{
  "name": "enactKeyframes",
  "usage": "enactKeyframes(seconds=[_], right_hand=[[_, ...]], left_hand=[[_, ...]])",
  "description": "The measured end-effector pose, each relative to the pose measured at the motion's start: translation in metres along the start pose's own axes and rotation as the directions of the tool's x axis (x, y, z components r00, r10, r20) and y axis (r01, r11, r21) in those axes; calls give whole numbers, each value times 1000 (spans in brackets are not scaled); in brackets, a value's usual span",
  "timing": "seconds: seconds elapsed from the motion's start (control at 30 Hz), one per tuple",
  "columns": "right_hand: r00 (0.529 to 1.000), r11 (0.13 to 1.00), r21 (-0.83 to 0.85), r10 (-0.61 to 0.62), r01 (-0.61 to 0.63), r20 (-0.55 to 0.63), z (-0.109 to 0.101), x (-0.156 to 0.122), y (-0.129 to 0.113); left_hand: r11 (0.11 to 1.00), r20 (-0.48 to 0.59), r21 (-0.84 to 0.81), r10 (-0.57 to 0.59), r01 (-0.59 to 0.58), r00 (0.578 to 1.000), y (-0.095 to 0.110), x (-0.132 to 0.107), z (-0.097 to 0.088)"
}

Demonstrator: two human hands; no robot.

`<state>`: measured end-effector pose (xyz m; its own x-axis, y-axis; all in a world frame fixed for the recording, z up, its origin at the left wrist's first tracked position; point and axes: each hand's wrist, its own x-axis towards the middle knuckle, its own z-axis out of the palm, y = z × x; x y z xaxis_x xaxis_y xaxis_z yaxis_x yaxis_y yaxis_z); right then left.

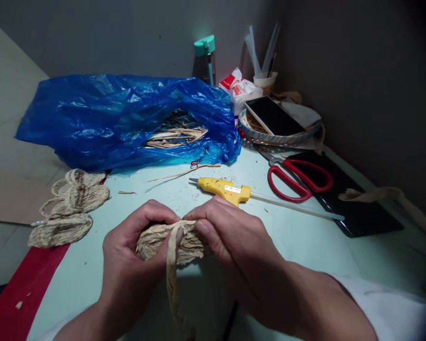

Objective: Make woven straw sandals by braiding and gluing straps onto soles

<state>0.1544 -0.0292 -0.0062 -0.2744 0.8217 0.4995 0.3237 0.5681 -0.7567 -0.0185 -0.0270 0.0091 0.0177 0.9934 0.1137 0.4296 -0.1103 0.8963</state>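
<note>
One coiled straw braid [190, 247] is being held between both hands at the lower centre of the view, over the pale green tabletop [80, 284]. Its long axis is running left to right, roughly level, with the layered side facing near. One loose braid end [172, 272] is hanging from its middle and pointing downward. The left hand [124, 253] is gripping the left end, thumb pressing the near side by the loose end. The right hand [236, 241] is closing narrowly on the right end, fingers bent. Counted beyond: one yellow glue gun [218, 185] is lying just past the right hand, nozzle pointing left, one glue stick [298, 207] extending from its rear; one pair of red-handled scissors [307, 194] is resting partly over one flat black panel [358, 215]; one smartphone [277, 117] is lying on one woven tray [284, 139]; one blue plastic bag [102, 113] is holding straw strips [177, 137], number uncertain; at least two woven straw pieces [62, 230] are lying at left; one teal-lidded bottle [205, 46] is standing behind
</note>
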Motion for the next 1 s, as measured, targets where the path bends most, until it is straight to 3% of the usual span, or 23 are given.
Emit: enactKeyframes(seconds=[0.17,0.33,0.47,0.6,0.67,0.73,0.8,0.9,1.0], right_hand=[[990,991,44,127,-130,69,-6,6,6],[978,974,96,201,-206,62,-16,15,15],[990,990,31,137,-138,29,-23,16,14],[991,996,-84,-23,12,-135,-24,13,1],[997,1000,18,17,-16,-78,-22,12,-8],[990,980,148,129,-136,56,-19,11,-16],[955,936,223,232,-271,185,-17,11,-21],[893,861,288,334,-419,301,-17,12,-23],[813,719,395,431,-572,392,-20,12,-24]], left_hand=[[997,-3,1,-71,71,997,1,5,6],[982,107,-135,-115,129,988,-1,8,10],[993,136,-50,-97,105,986,-4,8,8],[992,-47,119,54,-48,997,-2,7,4],[964,-122,217,185,-156,975,-2,7,3],[915,-153,310,316,-258,936,-5,5,1],[865,-148,378,408,-330,901,-9,4,0],[839,-134,402,450,-366,883,-13,3,1],[861,-149,367,427,-351,892,-12,2,4]])
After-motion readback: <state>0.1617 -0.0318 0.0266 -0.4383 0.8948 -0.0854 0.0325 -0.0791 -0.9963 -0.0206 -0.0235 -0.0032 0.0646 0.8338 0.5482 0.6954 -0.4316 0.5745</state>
